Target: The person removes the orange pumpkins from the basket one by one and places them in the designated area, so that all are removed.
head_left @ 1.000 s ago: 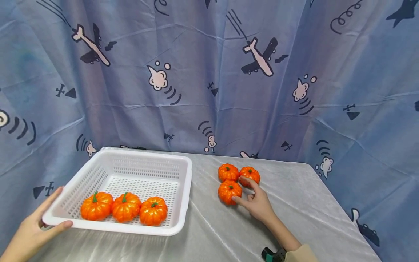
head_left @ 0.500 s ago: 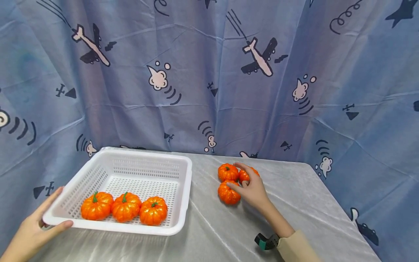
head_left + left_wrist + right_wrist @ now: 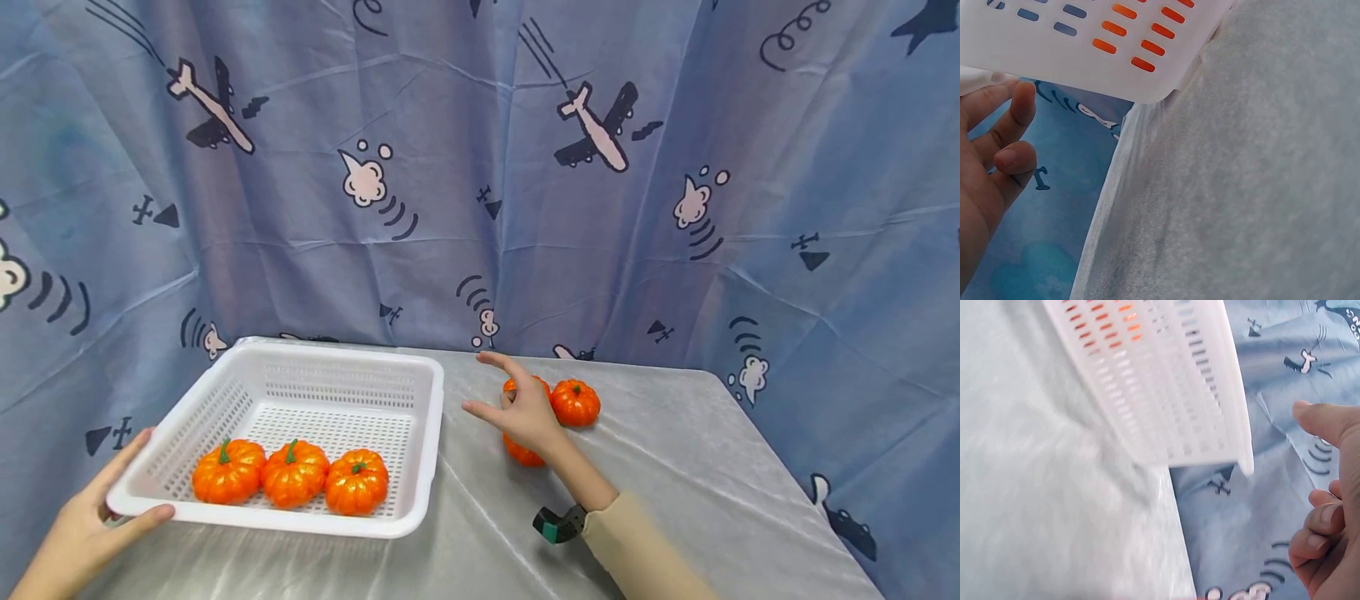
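right hand (image 3: 525,414) lifted off pumpkins (image 3: 575,402), hovering beside.

A white slotted plastic basket (image 3: 424,433) sits flat at the left of the table, its near-left corner gripped by the left hand (image 3: 90,525). Three small orange pumpkins (image 3: 292,475) with green stems line up side by side along its near wall, upright and touching. Out on the cloth, one upright pumpkin (image 3: 575,402) stands free, with two more pumpkins (image 3: 522,454) just beside it, partly hidden behind the raised right hand (image 3: 521,412).
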Demonstrator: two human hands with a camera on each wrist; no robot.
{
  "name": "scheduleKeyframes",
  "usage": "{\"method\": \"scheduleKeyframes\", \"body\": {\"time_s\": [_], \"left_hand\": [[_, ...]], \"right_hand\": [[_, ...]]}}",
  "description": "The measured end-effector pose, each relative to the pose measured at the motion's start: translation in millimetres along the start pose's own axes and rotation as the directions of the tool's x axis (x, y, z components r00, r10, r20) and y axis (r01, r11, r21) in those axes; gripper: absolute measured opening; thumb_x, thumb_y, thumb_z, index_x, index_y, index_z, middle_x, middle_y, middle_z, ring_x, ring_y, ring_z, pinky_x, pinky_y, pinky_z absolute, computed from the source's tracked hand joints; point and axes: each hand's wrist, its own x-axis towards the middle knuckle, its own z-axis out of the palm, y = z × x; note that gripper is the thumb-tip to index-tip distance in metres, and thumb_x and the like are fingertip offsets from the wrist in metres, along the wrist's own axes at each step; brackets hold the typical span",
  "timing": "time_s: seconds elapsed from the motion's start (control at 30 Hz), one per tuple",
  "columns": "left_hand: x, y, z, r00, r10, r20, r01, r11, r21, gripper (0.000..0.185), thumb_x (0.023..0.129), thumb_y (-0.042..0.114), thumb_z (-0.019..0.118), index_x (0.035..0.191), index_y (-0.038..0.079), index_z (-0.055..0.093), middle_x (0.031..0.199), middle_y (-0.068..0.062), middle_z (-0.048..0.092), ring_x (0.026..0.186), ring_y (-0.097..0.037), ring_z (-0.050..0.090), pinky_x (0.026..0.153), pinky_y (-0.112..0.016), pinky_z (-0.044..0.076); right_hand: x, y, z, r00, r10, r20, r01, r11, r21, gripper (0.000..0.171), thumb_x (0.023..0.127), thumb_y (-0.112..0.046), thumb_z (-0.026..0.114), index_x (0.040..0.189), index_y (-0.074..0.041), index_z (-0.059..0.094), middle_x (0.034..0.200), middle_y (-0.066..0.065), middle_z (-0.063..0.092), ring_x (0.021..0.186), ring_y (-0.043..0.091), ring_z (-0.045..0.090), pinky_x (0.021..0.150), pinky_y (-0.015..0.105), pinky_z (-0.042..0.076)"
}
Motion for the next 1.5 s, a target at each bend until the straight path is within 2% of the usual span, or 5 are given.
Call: {"method": "scheduleKeyframes", "body": {"time_s": [0.47, 0.8, 1.07, 1.33, 1.5], "left_hand": [[-0.3, -7.8, -0.4, 1.0, 0.019, -0.019, -0.019, 1.0, 0.007, 0.11, 0.086, 0.016, 0.089, 0.171, 0.011, 0.018, 0.141, -0.045, 0.047, 0.093, 0.023, 0.039, 0.067, -0.005, 0.038], [-2.9, -16.8, -2.1, 0.995, 0.077, -0.067, -0.078, 0.997, -0.023, 0.108, 0.083, 0.012, 0.09, 0.17, 0.02, 0.027, 0.124, 0.051, 0.033, 0.095, 0.021, 0.045, 0.069, -0.005, 0.04], [-2.5, -14.7, -1.4, 0.997, 0.049, -0.057, -0.049, 0.999, -0.007, 0.109, 0.084, 0.013, 0.09, 0.171, 0.017, 0.024, 0.135, 0.033, 0.045, 0.094, 0.021, 0.043, 0.069, -0.004, 0.039], [-2.2, -12.4, 1.2, 0.996, 0.062, -0.062, -0.063, 0.998, -0.024, 0.108, 0.083, 0.012, 0.091, 0.17, 0.015, 0.026, 0.125, 0.05, 0.032, 0.095, 0.021, 0.044, 0.07, -0.005, 0.04], [-1.1, -10.3, 1.6, 0.998, 0.049, -0.041, -0.05, 0.999, -0.013, 0.11, 0.083, 0.012, 0.09, 0.17, 0.013, 0.023, 0.144, -0.003, 0.059, 0.094, 0.021, 0.043, 0.068, -0.006, 0.04]], "right_hand": [[42, -38, 49, 0.991, -0.074, 0.114, 0.074, 0.997, 0.005, 0.072, 0.086, -0.028, 0.091, 0.15, -0.018, 0.058, 0.146, -0.001, 0.063, 0.044, 0.009, 0.027, 0.045, 0.023, 0.031], [79, -60, 74, 0.971, -0.106, 0.216, 0.1, 0.994, 0.039, 0.068, 0.087, -0.031, 0.088, 0.148, -0.016, 0.06, 0.146, 0.001, 0.063, 0.065, 0.009, 0.049, 0.057, 0.022, 0.041], [97, -68, 103, 0.966, -0.078, 0.247, 0.053, 0.993, 0.105, 0.065, 0.089, -0.029, 0.087, 0.147, -0.013, 0.062, 0.144, 0.0, 0.065, 0.13, 0.017, 0.06, 0.098, 0.031, 0.054], [104, -75, 127, 0.958, -0.061, 0.279, 0.013, 0.985, 0.17, 0.063, 0.089, -0.03, 0.087, 0.146, -0.016, 0.063, 0.143, -0.003, 0.066, 0.14, 0.016, 0.053, 0.117, 0.044, 0.043], [103, -71, 135, 0.895, -0.03, 0.445, -0.053, 0.983, 0.173, 0.062, 0.09, -0.029, 0.087, 0.146, -0.019, 0.063, 0.14, -0.009, 0.067, 0.138, 0.019, 0.055, 0.101, 0.036, 0.052]]}}
